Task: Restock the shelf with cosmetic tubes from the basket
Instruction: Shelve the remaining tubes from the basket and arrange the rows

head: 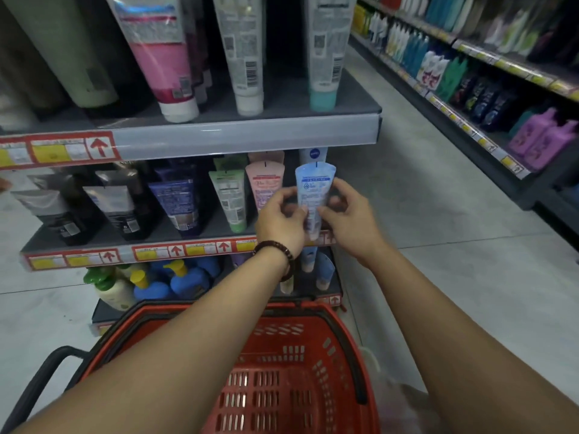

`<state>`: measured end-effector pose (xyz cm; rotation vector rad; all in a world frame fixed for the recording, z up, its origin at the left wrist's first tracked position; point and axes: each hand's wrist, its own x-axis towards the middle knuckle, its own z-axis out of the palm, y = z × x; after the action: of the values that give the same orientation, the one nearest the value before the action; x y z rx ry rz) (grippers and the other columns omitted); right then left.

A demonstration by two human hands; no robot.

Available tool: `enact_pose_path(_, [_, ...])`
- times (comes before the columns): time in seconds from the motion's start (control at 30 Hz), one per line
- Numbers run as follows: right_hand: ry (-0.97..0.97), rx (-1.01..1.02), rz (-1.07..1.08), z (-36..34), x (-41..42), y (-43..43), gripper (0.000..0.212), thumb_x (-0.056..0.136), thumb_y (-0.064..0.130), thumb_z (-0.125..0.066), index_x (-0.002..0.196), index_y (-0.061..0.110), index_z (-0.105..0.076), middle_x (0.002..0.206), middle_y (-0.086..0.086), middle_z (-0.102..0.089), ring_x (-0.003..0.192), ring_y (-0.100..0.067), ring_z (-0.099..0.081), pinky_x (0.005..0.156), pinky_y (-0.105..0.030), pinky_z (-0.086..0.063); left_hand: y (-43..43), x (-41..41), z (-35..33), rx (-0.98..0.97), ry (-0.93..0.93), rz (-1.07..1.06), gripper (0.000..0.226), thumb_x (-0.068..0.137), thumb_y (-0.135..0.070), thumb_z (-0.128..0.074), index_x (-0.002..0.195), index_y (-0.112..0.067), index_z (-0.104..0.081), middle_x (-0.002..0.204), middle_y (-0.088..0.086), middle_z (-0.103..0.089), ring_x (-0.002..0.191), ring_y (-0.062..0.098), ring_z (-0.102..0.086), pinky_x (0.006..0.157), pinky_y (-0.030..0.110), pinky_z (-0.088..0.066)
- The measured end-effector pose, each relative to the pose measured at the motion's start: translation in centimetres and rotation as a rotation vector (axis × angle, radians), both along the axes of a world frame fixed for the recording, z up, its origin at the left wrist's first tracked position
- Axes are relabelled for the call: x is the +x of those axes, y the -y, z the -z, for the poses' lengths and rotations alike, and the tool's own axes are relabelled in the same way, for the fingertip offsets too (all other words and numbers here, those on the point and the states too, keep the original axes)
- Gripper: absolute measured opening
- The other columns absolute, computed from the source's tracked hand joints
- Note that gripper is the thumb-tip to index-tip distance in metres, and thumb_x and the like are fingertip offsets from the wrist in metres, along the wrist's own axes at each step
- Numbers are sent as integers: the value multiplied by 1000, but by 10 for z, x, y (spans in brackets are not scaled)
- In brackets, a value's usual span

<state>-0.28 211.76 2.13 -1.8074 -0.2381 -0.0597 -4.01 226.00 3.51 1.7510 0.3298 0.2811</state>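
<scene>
"Forearms, both bare, reach in from five and seven o'clock over a red shopping basket (291, 386) at six. What's in it?"

"Only its slotted red floor and black handle show between the arms. Look higher: the hands meet just right of centre."

"And they hold what?"

"One pale blue cosmetic tube (314, 187), upright, crimped end at twelve and cap at six. The left hand (280, 223) pinches its lower left edge with curled fingers; a dark bead bracelet (275, 249) sits on that wrist. The right hand (351, 220) grips the right edge, fingers wrapped behind it."

"Is it on the shelf?"

"It's at the right end of the middle shelf (125, 252), above the red price rail. Whether the cap touches the board I cannot tell, because the fingers cover it."

"Neighbours?"

"A pink tube (266, 183) stands just beside it at nine o'clock, then a green tube (230, 195), then purple and dark ones. A white Nivea tube (313, 155) stands directly behind it."

"Elsewhere?"

"Large tubes stand cap-down on the top shelf (250, 136) at twelve. Blue pump bottles (185, 278) with yellow tops sit at eight o'clock, and an aisle rack of bottles (470, 89) runs along two o'clock."
</scene>
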Motion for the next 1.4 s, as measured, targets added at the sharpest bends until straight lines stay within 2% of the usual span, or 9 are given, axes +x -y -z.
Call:
enact_pose_path(0.1, [28,65,82,3,16,3,49,97,-1,-69,117,44,-73,113,6,-83,111,-15,-79,100,-54,-64,13,14,4,-35,71,-44,31,105,-8,-72,125,-31,-72,108,-13,-79,101,2,-75,92,29,-64])
enact_pose_path(0.27, [38,146,155,6,33,5,38,100,-1,-74,122,30,-72,117,3,-81,109,-14,-79,92,-40,-67,28,30,12,-72,128,-71,38,107,-3,-67,139,-24,-71,115,-18,-76,99,-19,-68,83,4,-55])
enact_pose_path(0.43, [-33,99,203,33,37,-1,36,94,17,-76,118,43,-71,116,10,-82,109,-13,-80,95,-51,-67,27,30,32,14,59,12,70,103,10,-54,157,-32,-60,141,-10,-74,130,6,-69,118,35,-55])
enact_pose_path(0.63, [-90,74,169,39,39,-1,37,93,27,-71,120,51,-73,116,13,-83,107,-12,-81,96,-50,-67,20,28,39,-86,-13,110,92,95,24,-46,169,-31,-44,153,-6,-67,139,10,-65,121,48,-54])
enact_pose_path(0.73, [-124,62,160,46,37,0,38,92,25,-70,115,55,-74,117,12,-83,111,-11,-80,100,-49,-65,22,24,38,-135,-18,126,93,92,27,-43,167,-29,-44,157,-3,-63,142,10,-63,123,47,-52])
enact_pose_path(0.93, [-107,20,169,42,32,3,48,99,4,-66,135,34,-74,120,14,-82,113,-5,-78,102,-46,-65,30,12,62,-42,33,87,95,75,-2,-46,159,-47,-43,155,-6,-51,141,13,-60,119,49,-54])
enact_pose_path(1.03, [-101,30,144,37,30,2,48,99,7,-64,137,35,-72,125,15,-80,120,-4,-74,106,-46,-63,38,9,61,-105,81,72,95,74,4,-44,157,-43,-48,151,2,-56,132,9,-66,112,53,-60])
enact_pose_path(1.17, [-99,43,183,37,28,3,40,96,12,-68,118,45,-72,116,14,-81,115,-4,-76,103,-48,-64,44,9,59,-88,48,46,93,82,11,-52,158,-42,-48,144,-8,-51,129,12,-66,112,50,-59])
enact_pose_path(1.4, [-102,4,185,38,25,3,33,94,26,-74,126,36,-70,102,4,-77,98,-18,-79,89,-54,-67,48,10,51,-125,4,57,76,81,-5,-63,147,-40,-49,148,-3,-61,133,14,-66,116,51,-57])
